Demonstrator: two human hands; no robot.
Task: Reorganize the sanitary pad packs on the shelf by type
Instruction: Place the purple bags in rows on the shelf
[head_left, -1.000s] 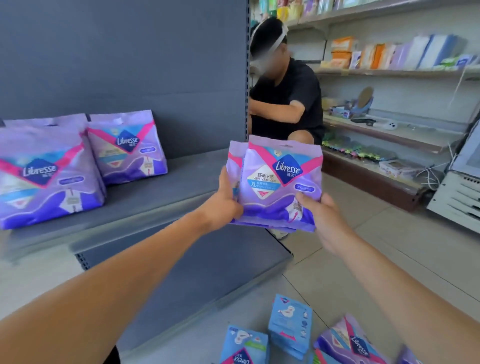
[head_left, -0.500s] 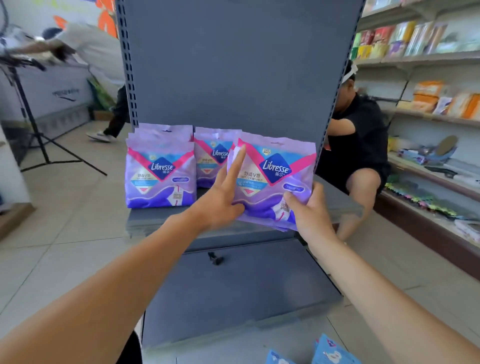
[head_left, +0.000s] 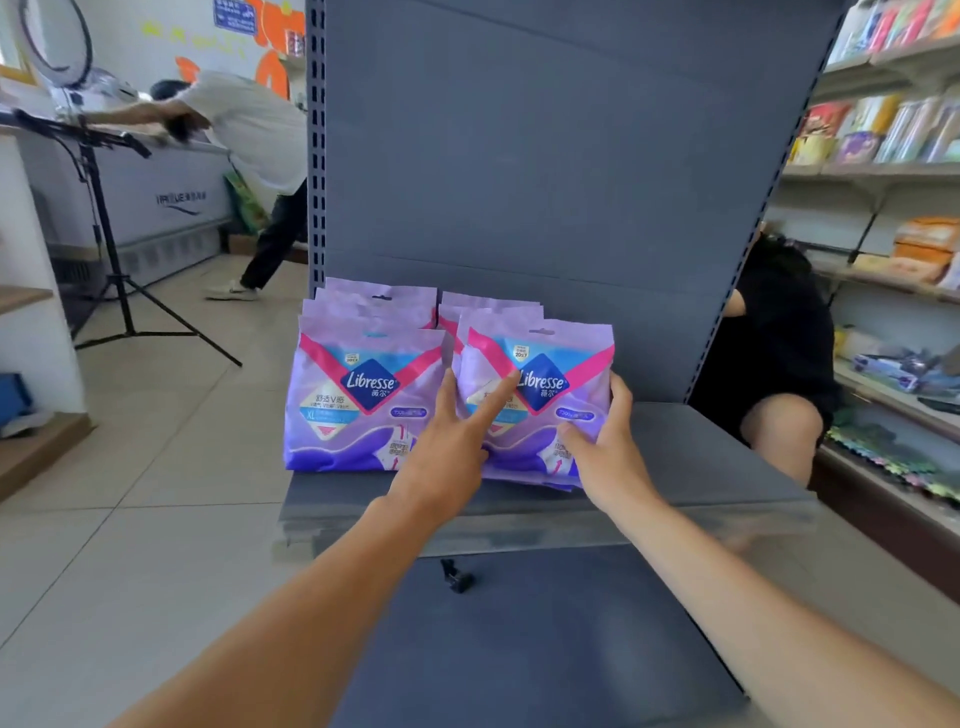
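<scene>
Purple, glossy film makes the pack (head_left: 540, 405) slippery; it stands at the front of the right-hand row on the grey shelf (head_left: 727, 467), just beside the left row's front pack (head_left: 363, 405). The right hand (head_left: 608, 447) pinches its lower right edge, thumb on the face; the left hand (head_left: 452, 441) lies flat on it, fingers straight and gripping nothing. To finish well, I judge, press it back square against the packs behind, base seated, then ease the pinch off.

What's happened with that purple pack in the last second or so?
The purple Libresse pack went from mid-air beside the shelf onto it, now standing at the front of the right stack. The left hand, which gripped its edge, now lies on its front with straight fingers; the right hand still grips its right side. The left stack stayed put.
</scene>
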